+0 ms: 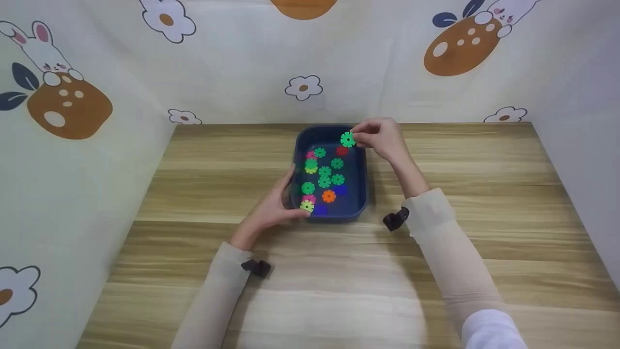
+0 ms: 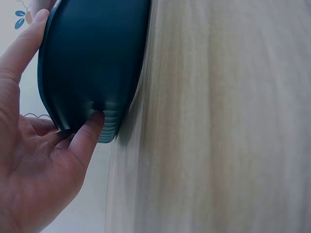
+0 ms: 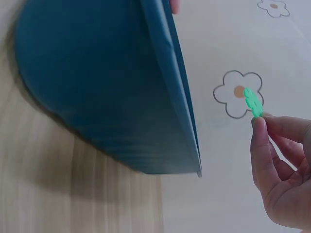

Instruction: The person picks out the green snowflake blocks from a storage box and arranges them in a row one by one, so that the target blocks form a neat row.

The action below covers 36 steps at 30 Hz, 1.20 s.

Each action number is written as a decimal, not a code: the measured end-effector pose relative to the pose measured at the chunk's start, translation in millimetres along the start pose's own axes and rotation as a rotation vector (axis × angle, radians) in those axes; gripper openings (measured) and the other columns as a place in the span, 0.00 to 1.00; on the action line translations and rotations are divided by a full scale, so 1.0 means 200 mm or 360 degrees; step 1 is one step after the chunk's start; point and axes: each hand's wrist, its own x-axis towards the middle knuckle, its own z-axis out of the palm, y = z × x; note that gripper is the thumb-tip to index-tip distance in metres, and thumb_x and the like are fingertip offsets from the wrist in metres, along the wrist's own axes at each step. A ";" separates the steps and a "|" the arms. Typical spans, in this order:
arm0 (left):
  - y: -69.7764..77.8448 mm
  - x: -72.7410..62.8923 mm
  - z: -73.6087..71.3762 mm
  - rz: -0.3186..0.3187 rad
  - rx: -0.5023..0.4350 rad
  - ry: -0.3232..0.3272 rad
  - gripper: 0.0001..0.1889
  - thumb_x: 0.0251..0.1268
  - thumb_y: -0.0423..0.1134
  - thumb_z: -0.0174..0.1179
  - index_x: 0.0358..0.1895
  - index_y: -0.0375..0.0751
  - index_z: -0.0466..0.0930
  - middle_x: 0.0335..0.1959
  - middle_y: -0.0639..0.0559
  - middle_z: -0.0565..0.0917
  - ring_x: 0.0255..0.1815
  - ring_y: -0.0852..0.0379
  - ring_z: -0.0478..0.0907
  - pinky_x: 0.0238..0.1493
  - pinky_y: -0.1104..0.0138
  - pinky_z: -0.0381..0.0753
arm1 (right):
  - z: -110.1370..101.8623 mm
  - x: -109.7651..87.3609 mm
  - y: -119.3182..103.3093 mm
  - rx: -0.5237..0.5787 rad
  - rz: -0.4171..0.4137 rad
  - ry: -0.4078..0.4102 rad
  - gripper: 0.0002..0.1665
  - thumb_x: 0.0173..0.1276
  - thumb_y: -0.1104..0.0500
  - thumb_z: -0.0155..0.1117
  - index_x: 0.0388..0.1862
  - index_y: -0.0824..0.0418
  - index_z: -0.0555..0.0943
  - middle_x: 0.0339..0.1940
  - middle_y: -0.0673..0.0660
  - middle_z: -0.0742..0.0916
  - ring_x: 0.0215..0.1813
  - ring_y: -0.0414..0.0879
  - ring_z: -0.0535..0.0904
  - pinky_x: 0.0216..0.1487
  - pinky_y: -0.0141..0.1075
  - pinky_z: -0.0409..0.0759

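A dark blue plastic bin [image 1: 349,206] stands on the table with several notched flower-shaped discs in it, mostly green, plus yellow, pink, red, blue and an orange disc [image 1: 329,196]. My left hand [image 1: 272,208] grips the bin at its near left corner, thumb along the near edge and fingers along the left side. In the left wrist view, two fingertips press on the bin's wall and rim. Over the bin's far right corner, my right hand [image 1: 386,139] pinches a green disc [image 1: 348,139] between thumb and index finger. The right wrist view shows this green disc [image 3: 253,102] nearly edge-on, above the rim.
The wood-grain table [image 1: 203,184] extends on both sides of the bin. Close behind the bin rises a patterned cloth backdrop [image 1: 232,72], and similar walls flank the table. Both wrists wear a small black camera mount [image 1: 396,219].
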 end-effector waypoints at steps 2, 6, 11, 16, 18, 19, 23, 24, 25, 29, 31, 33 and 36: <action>0.00 0.00 0.00 -0.0005 -0.0024 -0.0003 0.64 0.47 0.48 0.79 0.82 0.55 0.40 0.83 0.47 0.48 0.82 0.46 0.48 0.81 0.48 0.50 | -0.02 0.00 0.00 0.0010 -0.0014 0.0008 0.13 0.67 0.62 0.69 0.46 0.70 0.86 0.39 0.57 0.89 0.33 0.36 0.84 0.40 0.25 0.85; 0.00 0.00 0.00 0.0004 -0.0024 -0.0006 0.64 0.46 0.50 0.79 0.82 0.56 0.40 0.83 0.47 0.48 0.82 0.46 0.48 0.81 0.47 0.49 | -0.07 0.00 0.02 0.0028 -0.0024 0.0038 0.14 0.67 0.63 0.68 0.47 0.71 0.86 0.35 0.52 0.88 0.32 0.34 0.84 0.39 0.25 0.85; 0.00 0.00 0.00 -0.0010 0.0001 -0.0018 0.64 0.46 0.52 0.79 0.82 0.56 0.39 0.83 0.47 0.47 0.82 0.46 0.48 0.81 0.47 0.49 | -0.12 0.01 0.05 0.0107 -0.0001 0.0067 0.15 0.67 0.64 0.68 0.48 0.75 0.84 0.30 0.45 0.86 0.30 0.32 0.85 0.38 0.25 0.85; 0.00 0.01 0.00 -0.0025 0.0013 -0.0017 0.63 0.47 0.50 0.78 0.82 0.56 0.39 0.83 0.48 0.46 0.83 0.45 0.48 0.81 0.46 0.49 | -0.16 0.02 0.09 0.0172 0.0012 0.0112 0.15 0.67 0.65 0.67 0.48 0.76 0.83 0.29 0.44 0.85 0.29 0.32 0.85 0.38 0.24 0.85; 0.01 0.01 0.00 -0.0034 0.0013 -0.0014 0.63 0.48 0.49 0.78 0.82 0.56 0.39 0.83 0.48 0.46 0.83 0.46 0.48 0.81 0.46 0.49 | -0.17 0.03 0.12 0.0205 0.0018 0.0125 0.16 0.67 0.66 0.67 0.48 0.77 0.83 0.28 0.44 0.85 0.29 0.32 0.85 0.38 0.24 0.85; 0.01 0.01 0.00 -0.0036 0.0016 -0.0013 0.63 0.48 0.49 0.78 0.82 0.56 0.39 0.83 0.49 0.46 0.83 0.46 0.48 0.81 0.46 0.49 | -0.18 0.03 0.13 0.0217 0.0019 0.0133 0.16 0.67 0.67 0.66 0.48 0.78 0.82 0.28 0.43 0.85 0.29 0.32 0.85 0.38 0.24 0.85; 0.01 0.01 -0.01 -0.0031 0.0031 -0.0019 0.63 0.48 0.49 0.78 0.82 0.56 0.39 0.83 0.49 0.46 0.83 0.46 0.47 0.81 0.45 0.49 | -0.21 0.04 0.16 0.0237 0.0044 0.0160 0.16 0.67 0.67 0.66 0.49 0.79 0.82 0.29 0.43 0.85 0.29 0.32 0.85 0.37 0.24 0.85; 0.01 0.01 -0.01 -0.0026 0.0034 -0.0020 0.63 0.48 0.48 0.78 0.82 0.56 0.39 0.83 0.49 0.46 0.83 0.46 0.47 0.81 0.46 0.49 | -0.21 0.04 0.17 0.0237 0.0053 0.0172 0.16 0.67 0.67 0.66 0.49 0.78 0.82 0.29 0.43 0.85 0.29 0.32 0.85 0.37 0.24 0.85; 0.01 0.01 -0.01 -0.0021 0.0040 -0.0021 0.63 0.48 0.49 0.78 0.82 0.55 0.39 0.83 0.49 0.46 0.83 0.47 0.47 0.81 0.46 0.49 | -0.22 0.04 0.18 0.0241 0.0067 0.0187 0.16 0.67 0.67 0.67 0.49 0.78 0.82 0.29 0.44 0.86 0.29 0.32 0.85 0.37 0.24 0.85; 0.02 0.01 -0.01 -0.0009 0.0019 -0.0042 0.64 0.48 0.48 0.79 0.82 0.53 0.38 0.83 0.49 0.46 0.83 0.47 0.47 0.81 0.47 0.49 | -0.24 0.05 0.23 0.0249 0.0117 0.0220 0.17 0.67 0.66 0.67 0.50 0.77 0.82 0.29 0.45 0.86 0.30 0.34 0.86 0.37 0.24 0.85; 0.02 0.00 -0.02 -0.0011 0.0003 -0.0054 0.64 0.47 0.48 0.79 0.82 0.52 0.38 0.83 0.48 0.46 0.83 0.47 0.47 0.82 0.48 0.48 | -0.25 0.05 0.25 0.0241 0.0134 0.0232 0.17 0.66 0.66 0.68 0.50 0.77 0.82 0.28 0.44 0.86 0.30 0.34 0.86 0.37 0.24 0.85; 0.02 0.00 -0.02 -0.0014 -0.0015 -0.0062 0.65 0.47 0.48 0.79 0.82 0.52 0.38 0.84 0.48 0.46 0.83 0.47 0.46 0.82 0.48 0.48 | -0.26 0.06 0.28 0.0216 0.0148 0.0234 0.17 0.67 0.66 0.67 0.51 0.77 0.82 0.28 0.44 0.85 0.29 0.33 0.86 0.38 0.24 0.85; 0.02 0.00 -0.02 -0.0008 -0.0002 -0.0067 0.65 0.47 0.48 0.79 0.82 0.51 0.38 0.84 0.47 0.45 0.83 0.46 0.46 0.82 0.48 0.48 | -0.27 0.06 0.31 0.0216 0.0179 0.0239 0.17 0.67 0.66 0.67 0.51 0.77 0.82 0.28 0.43 0.85 0.29 0.32 0.86 0.38 0.24 0.85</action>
